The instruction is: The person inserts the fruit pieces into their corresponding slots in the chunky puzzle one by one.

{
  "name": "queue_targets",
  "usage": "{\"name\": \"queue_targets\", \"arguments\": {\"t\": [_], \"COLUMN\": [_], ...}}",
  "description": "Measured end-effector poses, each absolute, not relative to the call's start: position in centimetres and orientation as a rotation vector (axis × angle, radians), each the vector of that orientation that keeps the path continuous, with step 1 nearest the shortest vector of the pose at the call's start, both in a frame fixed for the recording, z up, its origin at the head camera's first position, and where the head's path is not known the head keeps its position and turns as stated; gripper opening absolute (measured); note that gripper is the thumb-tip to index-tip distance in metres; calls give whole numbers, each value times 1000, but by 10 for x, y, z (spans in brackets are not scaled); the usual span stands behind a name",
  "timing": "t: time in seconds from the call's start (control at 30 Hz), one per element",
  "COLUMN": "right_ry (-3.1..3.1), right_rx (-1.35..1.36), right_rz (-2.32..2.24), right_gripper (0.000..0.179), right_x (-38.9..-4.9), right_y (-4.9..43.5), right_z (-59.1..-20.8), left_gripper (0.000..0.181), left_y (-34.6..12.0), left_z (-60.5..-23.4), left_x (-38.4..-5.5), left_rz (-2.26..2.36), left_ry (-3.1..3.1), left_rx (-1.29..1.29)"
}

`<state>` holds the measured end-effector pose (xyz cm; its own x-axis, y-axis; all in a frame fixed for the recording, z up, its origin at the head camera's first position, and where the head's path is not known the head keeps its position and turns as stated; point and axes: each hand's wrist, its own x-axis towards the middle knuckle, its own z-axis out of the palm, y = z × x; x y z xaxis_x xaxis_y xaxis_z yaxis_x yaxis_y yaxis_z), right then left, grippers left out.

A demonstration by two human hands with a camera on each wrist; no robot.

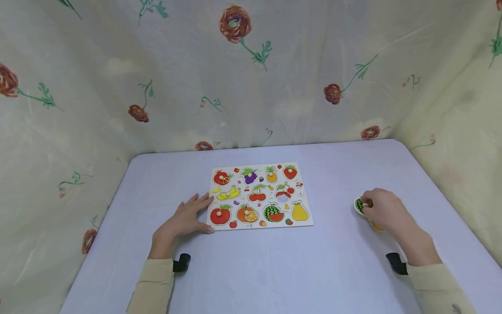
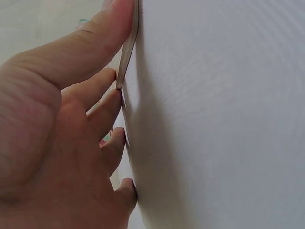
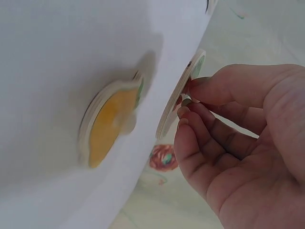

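Note:
A fruit puzzle board with several knobbed pieces lies on the table. My left hand rests at its left edge, fingers spread, with the thumb at the near corner. In the left wrist view the thumb and fingertips touch the board's thin wooden edge. Off to the right, my right hand pinches a watermelon puzzle piece; its knob is mostly hidden by the fingers. The right wrist view shows this piece tilted on edge. Beside it lies a yellow fruit piece with a knob.
White cloth covers the table. A flowered curtain hangs behind and at both sides. On the board, the pear spot and the watermelon spot show pictures without knobs. Black wrist straps sit at both cuffs.

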<state>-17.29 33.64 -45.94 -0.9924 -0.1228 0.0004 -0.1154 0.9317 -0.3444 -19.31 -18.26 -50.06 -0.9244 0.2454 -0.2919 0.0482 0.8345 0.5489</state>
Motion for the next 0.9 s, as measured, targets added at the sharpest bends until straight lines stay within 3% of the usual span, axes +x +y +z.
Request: {"name": "queue_targets", "arguments": {"t": [0.9], "right_ry": [2942], "right_rx": [-385], "right_rz": [-583], "right_gripper": [12], "right_x": [-193], "right_y": [238], "right_z": [-461], "left_gripper": [96], "left_y": [-182], "left_z": [-500], "left_x": [-193], "left_rz": [799], "left_ry": [2667], "left_rx": [217]}}
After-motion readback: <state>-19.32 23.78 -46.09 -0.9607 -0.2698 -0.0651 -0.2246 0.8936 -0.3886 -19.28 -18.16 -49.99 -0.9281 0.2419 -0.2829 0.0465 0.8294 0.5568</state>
